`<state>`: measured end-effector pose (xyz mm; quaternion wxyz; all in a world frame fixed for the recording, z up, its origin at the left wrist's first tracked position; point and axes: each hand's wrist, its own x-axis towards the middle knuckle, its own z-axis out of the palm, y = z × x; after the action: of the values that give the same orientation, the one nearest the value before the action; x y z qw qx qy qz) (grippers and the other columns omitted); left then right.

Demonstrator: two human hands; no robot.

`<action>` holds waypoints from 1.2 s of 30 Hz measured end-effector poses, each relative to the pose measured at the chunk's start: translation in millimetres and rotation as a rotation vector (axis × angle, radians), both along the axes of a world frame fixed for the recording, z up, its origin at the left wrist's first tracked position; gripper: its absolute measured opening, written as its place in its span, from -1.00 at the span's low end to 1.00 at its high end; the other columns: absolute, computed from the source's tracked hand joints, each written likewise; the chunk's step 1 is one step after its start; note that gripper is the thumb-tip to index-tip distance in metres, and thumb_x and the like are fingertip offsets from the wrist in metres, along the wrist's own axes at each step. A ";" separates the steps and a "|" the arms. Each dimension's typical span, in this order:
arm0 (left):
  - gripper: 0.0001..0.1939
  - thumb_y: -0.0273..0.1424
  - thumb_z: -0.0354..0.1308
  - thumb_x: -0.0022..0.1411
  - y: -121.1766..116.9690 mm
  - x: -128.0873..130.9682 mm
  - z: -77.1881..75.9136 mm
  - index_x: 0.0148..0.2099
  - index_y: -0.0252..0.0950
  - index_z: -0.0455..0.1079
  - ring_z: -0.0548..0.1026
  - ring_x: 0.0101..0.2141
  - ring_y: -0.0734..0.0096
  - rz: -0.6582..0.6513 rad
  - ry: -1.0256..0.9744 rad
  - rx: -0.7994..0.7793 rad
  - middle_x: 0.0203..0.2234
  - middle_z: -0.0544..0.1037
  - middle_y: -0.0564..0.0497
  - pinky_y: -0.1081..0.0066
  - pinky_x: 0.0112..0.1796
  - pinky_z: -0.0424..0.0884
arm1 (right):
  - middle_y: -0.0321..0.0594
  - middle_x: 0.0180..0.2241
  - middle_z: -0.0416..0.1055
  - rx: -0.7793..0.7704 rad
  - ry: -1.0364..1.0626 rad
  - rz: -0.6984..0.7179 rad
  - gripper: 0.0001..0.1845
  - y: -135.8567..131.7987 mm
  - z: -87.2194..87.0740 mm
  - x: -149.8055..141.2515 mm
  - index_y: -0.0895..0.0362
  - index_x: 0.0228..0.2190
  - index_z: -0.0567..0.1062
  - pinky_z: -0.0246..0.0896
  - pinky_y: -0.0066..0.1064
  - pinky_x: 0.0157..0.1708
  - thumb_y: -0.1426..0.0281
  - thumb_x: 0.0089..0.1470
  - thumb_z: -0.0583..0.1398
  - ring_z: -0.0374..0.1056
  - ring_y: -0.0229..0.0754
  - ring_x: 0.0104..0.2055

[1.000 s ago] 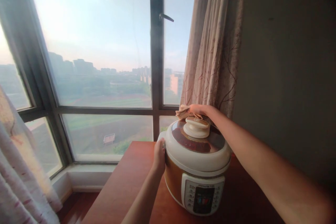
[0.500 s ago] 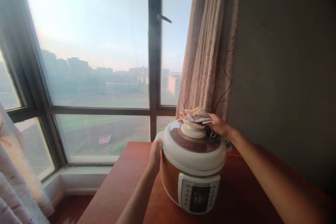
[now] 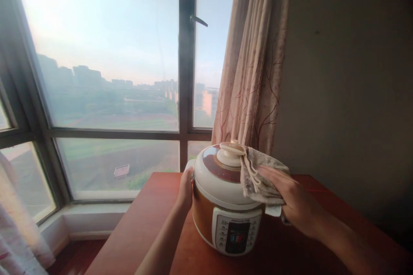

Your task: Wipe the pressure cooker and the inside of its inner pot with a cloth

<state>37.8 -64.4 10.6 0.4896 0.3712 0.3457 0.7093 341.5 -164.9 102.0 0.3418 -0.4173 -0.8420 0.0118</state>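
A white and brown electric pressure cooker [image 3: 203, 215] stands upright on a reddish-brown table [image 3: 142, 223], its control panel facing me. My left hand [image 3: 185, 189] is closed around the side handle [image 3: 190, 164] at the cooker's left. Under my right hand [image 3: 290, 193], a crumpled beige patterned cloth [image 3: 264, 172] lies against the right side of the lid. The cloth touches the lid knob [image 3: 231, 152] and covers the lid's right part. My right fingers press on the cloth from above; the thumb is hidden.
Large windows [image 3: 112, 73] with dark frames rise behind the table. A beige curtain [image 3: 251, 73] hangs behind the cooker, and another curtain [image 3: 22, 223] is at the lower left. A dark wall [image 3: 338, 94] stands on the right.
My right hand has moved the cloth from behind the knob, over its top, to the lid's right side, toward me. My left hand stays on the handle. The view has shifted slightly.
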 end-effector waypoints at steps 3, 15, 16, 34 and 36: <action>-0.56 0.01 0.24 0.04 -4.0 2.7 5.1 -0.28 -0.28 0.54 0.47 -0.23 0.10 -0.010 -0.007 0.010 -0.38 0.61 -0.03 0.25 -0.14 0.35 | -0.19 0.37 0.15 0.082 -0.030 0.011 -0.03 -21.8 -16.9 -16.7 -0.07 0.37 0.12 0.01 0.06 0.37 0.55 -0.06 0.20 0.06 0.13 0.41; -0.58 0.00 0.25 0.02 -6.0 2.0 9.3 -0.31 -0.27 0.53 0.48 -0.17 0.08 -0.012 -0.007 -0.003 -0.35 0.62 -0.02 0.22 -0.08 0.36 | -0.07 0.24 0.36 0.028 0.079 -0.122 -0.17 72.7 -4.1 -8.6 0.09 0.28 0.32 0.03 0.02 0.36 0.62 -0.07 0.11 0.21 0.06 0.33; -0.57 0.01 0.25 0.02 -5.4 1.8 8.6 -0.29 -0.28 0.53 0.49 -0.15 0.07 -0.010 -0.010 -0.004 -0.33 0.62 -0.03 0.21 -0.07 0.36 | -0.07 0.23 0.38 0.007 0.077 -0.100 -0.20 82.5 0.8 -7.0 0.10 0.27 0.34 0.04 0.00 0.36 0.61 -0.04 0.11 0.22 0.04 0.32; -0.56 0.01 0.28 0.01 -2.1 7.3 5.2 -0.34 -0.30 0.50 0.44 -0.35 0.24 -0.021 -0.075 0.021 -0.49 0.56 0.05 0.29 -0.17 0.40 | -0.15 0.38 0.14 -0.002 -0.172 -0.092 0.00 25.5 12.6 -38.7 -0.04 0.30 0.28 -0.10 0.09 0.37 0.68 -0.21 0.08 0.01 0.08 0.42; -0.55 0.02 0.30 0.00 -2.9 8.0 6.6 -0.36 -0.31 0.50 0.44 -0.36 0.25 -0.017 -0.074 0.026 -0.50 0.55 0.05 0.29 -0.17 0.41 | -0.14 0.40 0.08 -0.010 -0.178 -0.128 0.03 9.3 12.6 -51.1 -0.02 0.32 0.25 -0.16 0.13 0.38 0.67 -0.24 0.08 -0.04 0.11 0.43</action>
<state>45.8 -67.4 17.2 0.5031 0.3540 0.3151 0.7227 290.5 -155.6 114.6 0.2636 -0.4712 -0.8406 -0.0428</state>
